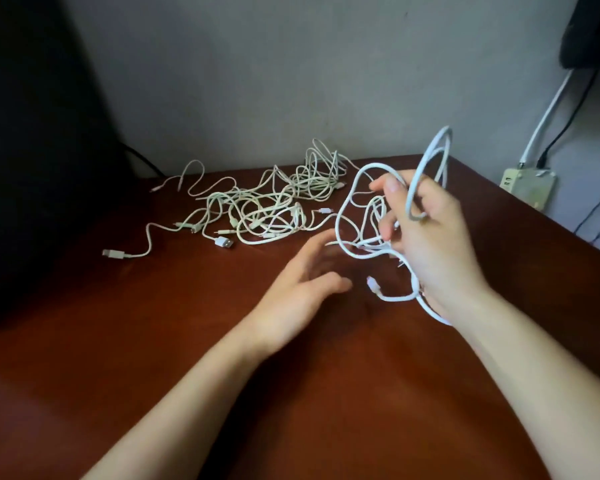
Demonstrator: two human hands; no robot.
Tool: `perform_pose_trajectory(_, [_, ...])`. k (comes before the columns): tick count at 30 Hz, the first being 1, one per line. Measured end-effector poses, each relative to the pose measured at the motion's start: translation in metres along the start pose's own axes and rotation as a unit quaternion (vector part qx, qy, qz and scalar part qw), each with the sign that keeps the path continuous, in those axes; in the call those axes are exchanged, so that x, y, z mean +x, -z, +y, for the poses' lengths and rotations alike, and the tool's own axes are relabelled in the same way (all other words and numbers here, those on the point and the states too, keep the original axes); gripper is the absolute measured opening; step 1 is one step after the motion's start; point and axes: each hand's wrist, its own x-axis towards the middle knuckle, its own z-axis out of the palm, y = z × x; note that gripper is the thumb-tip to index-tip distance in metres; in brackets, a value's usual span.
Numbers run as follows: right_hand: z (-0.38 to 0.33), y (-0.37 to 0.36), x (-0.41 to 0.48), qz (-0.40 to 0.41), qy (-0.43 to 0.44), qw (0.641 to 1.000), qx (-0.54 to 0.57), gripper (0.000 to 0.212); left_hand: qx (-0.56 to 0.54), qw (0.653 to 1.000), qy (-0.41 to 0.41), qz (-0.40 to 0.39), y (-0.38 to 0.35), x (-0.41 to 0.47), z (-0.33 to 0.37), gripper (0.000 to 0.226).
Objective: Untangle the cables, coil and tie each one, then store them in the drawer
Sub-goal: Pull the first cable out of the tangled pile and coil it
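A tangle of several off-white cables (264, 206) lies on the far half of the reddish-brown table (187, 341), with USB plugs trailing out to the left. My right hand (430, 237) is raised above the table and shut on a brighter white cable (430, 157), whose loose loops stick up past my fingers and hang down under my palm. A plug end of that cable (373, 284) dangles below the hand. My left hand (302, 292) hovers low beside it, fingers spread and holding nothing, blurred by motion. No drawer is in view.
A grey wall stands right behind the table. A beige socket box (529, 185) with white and black cords plugged in sits on the wall at the right. A large dark object (32, 150) fills the left side. The table's right edge runs diagonally.
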Motion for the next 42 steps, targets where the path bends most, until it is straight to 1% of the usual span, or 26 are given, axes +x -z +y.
perform_pose_trajectory(1, [-0.001, -0.001, -0.001, -0.013, -0.006, 1.000, 0.003, 0.021, -0.070, 0.997, 0.015, 0.014, -0.006, -0.007, -0.002, 0.051])
perform_pose_trajectory(2, [-0.002, -0.003, -0.003, -0.031, -0.011, 0.999, 0.011, 0.021, -0.116, 0.992, 0.030, 0.039, -0.011, -0.012, -0.002, 0.047])
perform_pose_trajectory(4, [-0.002, -0.005, -0.006, -0.085, -0.021, 0.996, 0.024, 0.018, -0.140, 0.984, 0.040, 0.101, -0.013, -0.017, -0.002, 0.038])
perform_pose_trajectory(6, [0.001, -0.006, -0.009, -0.145, -0.044, 0.988, 0.008, 0.016, -0.150, 0.974, 0.025, 0.170, -0.005, -0.018, -0.001, 0.018])
perform_pose_trajectory(7, [0.003, -0.005, -0.009, -0.170, -0.062, 0.983, -0.006, 0.020, -0.156, 0.967, 0.023, 0.198, 0.001, -0.018, -0.001, 0.013])
perform_pose_trajectory(9, [0.006, -0.003, -0.008, -0.203, -0.097, 0.974, -0.032, 0.034, -0.174, 0.955, 0.039, 0.237, 0.016, -0.017, -0.001, 0.016])
perform_pose_trajectory(11, [0.008, -0.001, -0.007, -0.213, -0.124, 0.968, -0.051, 0.041, -0.200, 0.941, 0.047, 0.267, 0.031, -0.014, 0.001, 0.017])
perform_pose_trajectory(14, [0.010, 0.004, -0.005, -0.220, -0.147, 0.961, -0.081, 0.040, -0.252, 0.907, 0.035, 0.336, 0.053, -0.009, 0.003, 0.015])
perform_pose_trajectory(16, [0.011, 0.007, -0.003, -0.224, -0.147, 0.958, -0.100, 0.034, -0.281, 0.878, 0.030, 0.387, 0.068, -0.007, -0.001, 0.014])
perform_pose_trajectory(18, [0.011, 0.007, -0.001, -0.216, -0.139, 0.958, -0.126, 0.024, -0.302, 0.859, 0.022, 0.414, 0.081, -0.009, -0.004, 0.012])
perform_pose_trajectory(20, [0.012, 0.007, 0.001, -0.196, -0.142, 0.961, -0.136, 0.014, -0.301, 0.852, 0.011, 0.428, 0.088, -0.011, -0.005, 0.011])
perform_pose_trajectory(22, [0.013, 0.008, 0.002, -0.185, -0.146, 0.963, -0.135, 0.007, -0.282, 0.854, -0.002, 0.438, 0.089, -0.013, -0.004, 0.014])
perform_pose_trajectory(25, [0.016, 0.010, 0.004, -0.173, -0.133, 0.964, -0.155, 0.004, -0.228, 0.865, -0.013, 0.446, 0.086, -0.016, -0.002, 0.017])
perform_pose_trajectory(27, [0.018, 0.011, 0.007, -0.128, -0.104, 0.969, -0.184, 0.004, -0.200, 0.875, -0.015, 0.440, 0.084, -0.018, 0.000, 0.016])
perform_pose_trajectory(28, [0.020, 0.014, 0.009, -0.096, -0.074, 0.966, -0.228, 0.009, -0.191, 0.879, -0.014, 0.436, 0.083, -0.018, 0.000, 0.015])
perform_pose_trajectory(29, [0.021, 0.017, 0.012, -0.063, -0.041, 0.953, -0.295, 0.014, -0.185, 0.882, -0.013, 0.432, 0.082, -0.019, 0.001, 0.015])
perform_pose_trajectory(30, [0.022, 0.020, 0.014, -0.035, -0.018, 0.931, -0.362, 0.020, -0.182, 0.885, -0.013, 0.428, 0.082, -0.019, 0.001, 0.015])
perform_pose_trajectory(31, [0.022, 0.024, 0.016, -0.019, -0.015, 0.910, -0.413, 0.025, -0.182, 0.887, -0.013, 0.424, 0.081, -0.020, 0.002, 0.014])
perform_pose_trajectory(33, [0.023, 0.032, 0.017, -0.029, -0.051, 0.871, -0.487, 0.031, -0.191, 0.892, -0.018, 0.410, 0.079, -0.021, 0.004, 0.013])
perform_pose_trajectory(35, [0.023, 0.035, 0.017, -0.067, -0.083, 0.828, -0.550, 0.035, -0.211, 0.899, -0.023, 0.384, 0.075, -0.022, 0.006, 0.011])
perform_pose_trajectory(36, [0.023, 0.034, 0.016, -0.086, -0.090, 0.817, -0.563, 0.039, -0.225, 0.901, -0.025, 0.371, 0.073, -0.022, 0.007, 0.011])
perform_pose_trajectory(37, [0.023, 0.032, 0.015, -0.098, -0.093, 0.816, -0.562, 0.044, -0.241, 0.902, -0.027, 0.358, 0.070, -0.022, 0.008, 0.011])
perform_pose_trajectory(39, [0.018, 0.028, 0.010, -0.120, -0.092, 0.831, -0.536, 0.058, -0.271, 0.901, -0.030, 0.337, 0.066, -0.022, 0.011, 0.012])
perform_pose_trajectory(42, [0.007, 0.023, 0.004, -0.159, -0.093, 0.854, -0.486, 0.088, -0.328, 0.891, -0.030, 0.312, 0.063, -0.021, 0.014, 0.013])
